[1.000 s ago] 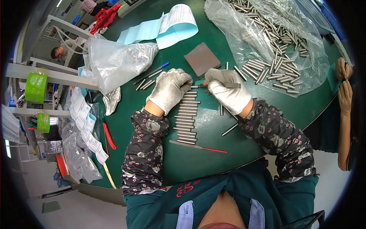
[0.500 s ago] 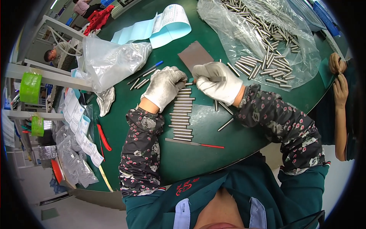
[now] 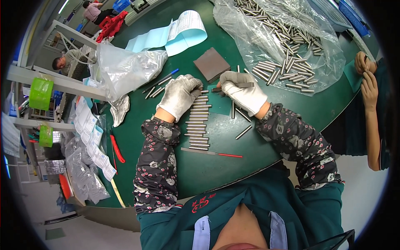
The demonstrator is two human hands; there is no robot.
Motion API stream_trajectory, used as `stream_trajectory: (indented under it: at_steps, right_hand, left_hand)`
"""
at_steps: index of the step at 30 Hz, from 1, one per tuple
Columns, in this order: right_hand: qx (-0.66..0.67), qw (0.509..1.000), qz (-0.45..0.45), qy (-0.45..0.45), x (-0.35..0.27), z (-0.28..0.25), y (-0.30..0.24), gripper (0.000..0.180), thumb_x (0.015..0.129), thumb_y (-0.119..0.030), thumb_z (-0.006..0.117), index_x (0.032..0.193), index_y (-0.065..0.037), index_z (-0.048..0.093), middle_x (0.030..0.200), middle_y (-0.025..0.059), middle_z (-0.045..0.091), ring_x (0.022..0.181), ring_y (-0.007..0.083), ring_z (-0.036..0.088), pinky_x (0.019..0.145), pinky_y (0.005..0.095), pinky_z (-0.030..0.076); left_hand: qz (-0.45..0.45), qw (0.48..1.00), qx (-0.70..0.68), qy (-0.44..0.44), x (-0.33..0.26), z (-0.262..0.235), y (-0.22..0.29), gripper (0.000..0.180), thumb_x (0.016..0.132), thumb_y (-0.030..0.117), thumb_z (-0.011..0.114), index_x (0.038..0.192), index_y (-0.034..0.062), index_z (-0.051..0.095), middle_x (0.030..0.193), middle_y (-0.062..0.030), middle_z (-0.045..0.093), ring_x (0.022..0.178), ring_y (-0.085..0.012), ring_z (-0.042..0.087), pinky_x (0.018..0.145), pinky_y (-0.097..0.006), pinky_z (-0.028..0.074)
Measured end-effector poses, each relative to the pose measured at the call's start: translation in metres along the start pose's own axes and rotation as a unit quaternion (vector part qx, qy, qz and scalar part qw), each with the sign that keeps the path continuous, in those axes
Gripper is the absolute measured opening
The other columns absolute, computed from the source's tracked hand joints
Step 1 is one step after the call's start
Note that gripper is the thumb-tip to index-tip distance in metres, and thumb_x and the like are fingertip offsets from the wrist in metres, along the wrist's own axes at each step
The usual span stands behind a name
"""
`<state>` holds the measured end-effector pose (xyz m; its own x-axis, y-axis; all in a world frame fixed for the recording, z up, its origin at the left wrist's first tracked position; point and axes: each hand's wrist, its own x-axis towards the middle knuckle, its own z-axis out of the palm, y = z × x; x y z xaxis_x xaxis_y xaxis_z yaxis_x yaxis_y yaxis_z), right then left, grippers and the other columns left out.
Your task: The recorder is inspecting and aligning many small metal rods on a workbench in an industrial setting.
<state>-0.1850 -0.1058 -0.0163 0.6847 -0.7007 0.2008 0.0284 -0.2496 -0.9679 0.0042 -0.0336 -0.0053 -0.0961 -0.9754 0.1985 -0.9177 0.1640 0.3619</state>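
Note:
My left hand, in a grey glove, rests curled at the top of a column of short steel rods laid side by side on the green table. It pinches the topmost rod. My right hand, also gloved, grips a flat dark file pointing left toward that rod. A few loose rods lie under and beside my right wrist. A grey abrasive block sits just above both hands.
A clear plastic sheet with several steel rods lies at the upper right. A file with a red handle lies below the column. Crumpled plastic bag, blue paper sheets, red cutters. Another person's hands at the right edge.
The view has shifted slightly, so the whole scene sits lower in the picture. Both hands stay at the top of the rod column, the file still against the top rod.

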Motion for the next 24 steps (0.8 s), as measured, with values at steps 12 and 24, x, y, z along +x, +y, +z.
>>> stream_trajectory:
  at_steps: [12, 24]
  right_hand:
    - [0.047, 0.999, 0.002, 0.012, -0.0078, -0.0049, -0.0011, 0.011, 0.082, -0.005, 0.045, 0.082, -0.001, 0.056, 0.072, 0.001, 0.055, 0.067, 0.0045, 0.052, 0.061, 0.018, 0.043]
    - [0.115, 0.993, 0.011, 0.011, -0.0053, 0.0018, 0.0065, 0.012, 0.083, -0.007, 0.044, 0.083, 0.001, 0.054, 0.074, 0.003, 0.056, 0.067, 0.0077, 0.052, 0.062, 0.0213, 0.044]
  left_hand:
    - [0.02, 0.999, 0.028, 0.022, 0.0041, 0.0011, 0.0056, 0.013, 0.067, 0.009, 0.063, 0.079, 0.009, 0.061, 0.078, -0.0051, 0.058, 0.077, -0.0244, 0.055, 0.068, -0.034, 0.044]
    - [0.016, 1.0, 0.001, 0.007, 0.0057, 0.0005, 0.0008, 0.013, 0.067, 0.009, 0.063, 0.08, 0.0082, 0.061, 0.079, -0.0057, 0.058, 0.078, -0.025, 0.055, 0.068, -0.034, 0.044]
